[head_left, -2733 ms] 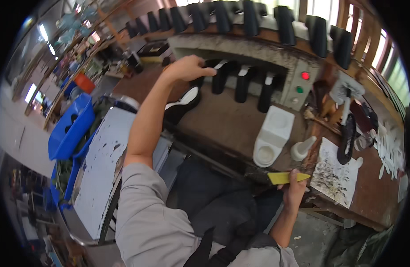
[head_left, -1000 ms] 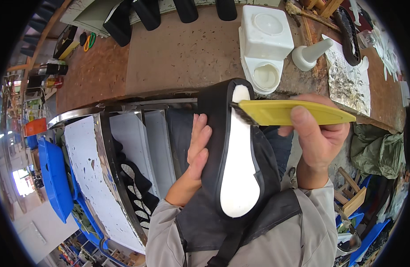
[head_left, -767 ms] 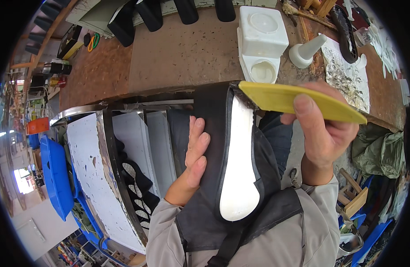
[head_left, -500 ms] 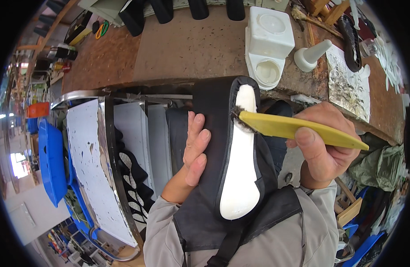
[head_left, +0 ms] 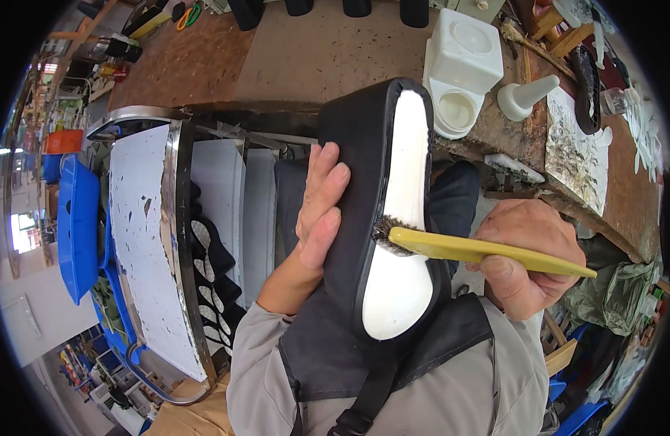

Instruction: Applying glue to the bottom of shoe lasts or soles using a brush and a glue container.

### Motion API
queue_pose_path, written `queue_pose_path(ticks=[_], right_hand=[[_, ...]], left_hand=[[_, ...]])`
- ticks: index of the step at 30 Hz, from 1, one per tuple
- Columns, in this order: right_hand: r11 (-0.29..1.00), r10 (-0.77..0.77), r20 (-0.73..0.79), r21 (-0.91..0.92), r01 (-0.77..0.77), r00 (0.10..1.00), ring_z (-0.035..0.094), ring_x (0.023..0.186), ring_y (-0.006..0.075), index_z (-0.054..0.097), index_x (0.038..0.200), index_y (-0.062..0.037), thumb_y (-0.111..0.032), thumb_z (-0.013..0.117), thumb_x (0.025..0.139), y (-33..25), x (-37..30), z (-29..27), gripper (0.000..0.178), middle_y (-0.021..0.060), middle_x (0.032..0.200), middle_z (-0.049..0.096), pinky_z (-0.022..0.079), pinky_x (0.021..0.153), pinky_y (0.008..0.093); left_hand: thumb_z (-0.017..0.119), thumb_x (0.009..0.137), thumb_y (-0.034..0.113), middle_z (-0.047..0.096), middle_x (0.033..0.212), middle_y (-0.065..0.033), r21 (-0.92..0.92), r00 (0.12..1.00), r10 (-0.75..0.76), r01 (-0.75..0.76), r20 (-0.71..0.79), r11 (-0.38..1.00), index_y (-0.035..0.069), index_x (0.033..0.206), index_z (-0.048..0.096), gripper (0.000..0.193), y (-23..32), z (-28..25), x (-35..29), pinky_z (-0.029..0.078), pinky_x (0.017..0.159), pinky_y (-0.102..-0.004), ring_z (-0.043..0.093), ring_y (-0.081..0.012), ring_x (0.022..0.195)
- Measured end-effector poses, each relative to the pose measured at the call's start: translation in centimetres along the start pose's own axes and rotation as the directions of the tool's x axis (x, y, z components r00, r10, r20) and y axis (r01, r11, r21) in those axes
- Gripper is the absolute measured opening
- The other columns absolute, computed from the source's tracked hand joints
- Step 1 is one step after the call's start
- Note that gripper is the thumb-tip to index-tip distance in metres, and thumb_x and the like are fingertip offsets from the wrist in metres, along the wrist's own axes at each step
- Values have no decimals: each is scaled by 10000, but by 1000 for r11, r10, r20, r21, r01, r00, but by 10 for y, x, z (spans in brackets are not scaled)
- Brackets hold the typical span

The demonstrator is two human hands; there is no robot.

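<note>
In front of my body stands a black boot-like piece (head_left: 360,138), with its white shoe-sole-shaped face (head_left: 397,294) turned toward me. My left hand (head_left: 320,207) lies against its left side, fingers stretched out rather than wrapped round it. My right hand (head_left: 527,254) is closed round the yellow handle of a brush (head_left: 480,251). The dark bristles touch the left edge of the white face, at its narrow middle. The underside of the black piece is hidden, so I cannot tell what it rests on.
On the workbench (head_left: 306,54) ahead stand a white container (head_left: 464,62) with a round opening and a white cone-shaped piece (head_left: 527,96). A stained sheet (head_left: 578,145) lies to the right. At left are a metal-framed white panel (head_left: 142,240) and a blue tray (head_left: 78,229).
The brush has moved down along the white face, from its upper part to its narrow middle. The black piece, with my left hand against it, sits higher in view. The bench view has shifted too.
</note>
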State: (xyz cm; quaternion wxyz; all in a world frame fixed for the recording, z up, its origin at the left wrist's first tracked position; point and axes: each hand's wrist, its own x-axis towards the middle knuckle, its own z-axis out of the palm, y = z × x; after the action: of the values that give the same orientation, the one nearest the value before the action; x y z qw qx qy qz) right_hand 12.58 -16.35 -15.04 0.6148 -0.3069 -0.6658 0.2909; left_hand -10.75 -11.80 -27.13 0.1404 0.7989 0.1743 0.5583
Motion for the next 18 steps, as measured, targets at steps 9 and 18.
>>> queue_pose_path(ticks=[9, 18], right_hand=[[992, -117, 141, -30, 122, 983, 632, 493, 208, 645, 823, 97, 34, 716, 661, -12, -6, 4, 188, 161, 640, 647, 476, 405, 263], [985, -166, 157, -31, 172, 974, 635, 498, 214, 638, 821, 104, 35, 715, 653, -16, -14, 7, 198, 174, 663, 652, 475, 392, 264]], left_hand=[[568, 892, 94, 470, 1301, -290, 19, 977, 113, -111, -184, 994, 55, 1243, 372, 405, -8, 21, 20, 301, 1036, -605, 464, -457, 1219], [623, 854, 88, 517, 1243, -293, 21, 990, 51, -49, -132, 999, 29, 1224, 392, 440, -6, 18, 16, 394, 997, -544, 529, -438, 1151]])
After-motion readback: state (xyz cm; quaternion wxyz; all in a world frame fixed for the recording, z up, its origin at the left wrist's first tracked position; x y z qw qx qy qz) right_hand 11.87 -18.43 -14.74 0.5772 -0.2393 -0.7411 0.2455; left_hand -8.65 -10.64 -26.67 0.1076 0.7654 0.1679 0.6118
